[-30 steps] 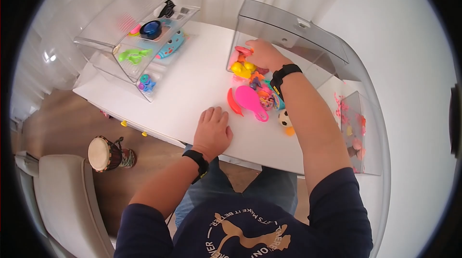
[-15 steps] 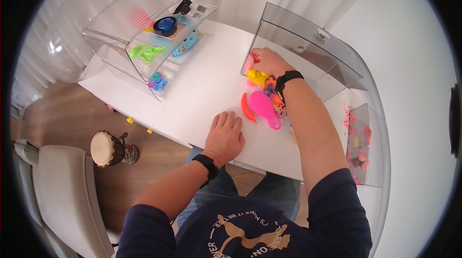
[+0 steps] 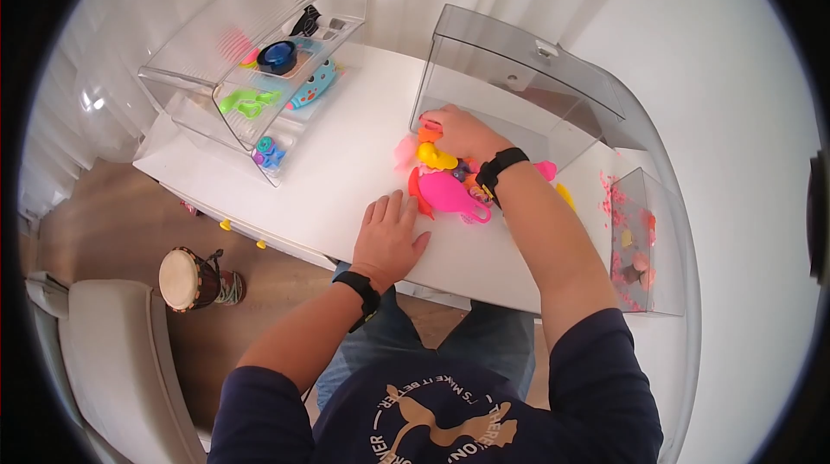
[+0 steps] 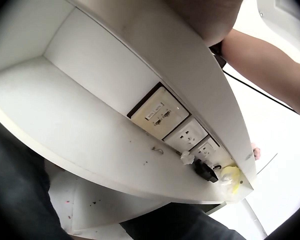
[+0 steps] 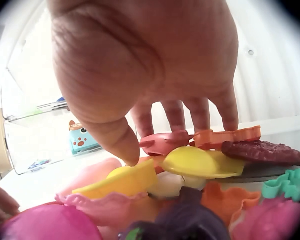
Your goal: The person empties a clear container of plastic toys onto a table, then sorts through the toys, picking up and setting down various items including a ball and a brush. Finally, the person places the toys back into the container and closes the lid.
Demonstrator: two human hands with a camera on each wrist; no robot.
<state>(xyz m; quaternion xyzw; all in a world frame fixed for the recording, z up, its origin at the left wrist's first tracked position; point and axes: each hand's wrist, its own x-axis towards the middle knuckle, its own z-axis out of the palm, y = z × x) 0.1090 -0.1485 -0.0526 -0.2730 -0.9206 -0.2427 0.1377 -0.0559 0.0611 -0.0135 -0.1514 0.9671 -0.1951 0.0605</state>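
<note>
My right hand (image 3: pixel 467 134) reaches over the toy pile, beside the grey clear box (image 3: pixel 519 125). Seen from the right wrist, its spread fingers (image 5: pixel 199 112) point down behind the pile and touch a reddish toy (image 5: pixel 165 142) and an orange cutter (image 5: pixel 227 136); the thumb hangs over a yellow piece (image 5: pixel 122 181). Nearer the camera lie a dark purple toy (image 5: pixel 192 217) and a pink surface (image 5: pixel 52 225). In the head view, a pink brush (image 3: pixel 439 192) and a red curved piece (image 3: pixel 418 196) lie beside my left hand (image 3: pixel 386 237), which rests flat on the white table.
A clear shelf (image 3: pixel 203 83) with toys stands at the left, a clear bin (image 3: pixel 635 248) with pink bits at the right. A drum (image 3: pixel 183 279) and a chair (image 3: pixel 112 343) are on the floor. Sockets (image 4: pixel 187 135) show under the tabletop.
My right hand has come nearer my body, and the pile beneath it has shifted the same way, closer to my left hand. My left hand has stayed on the table.
</note>
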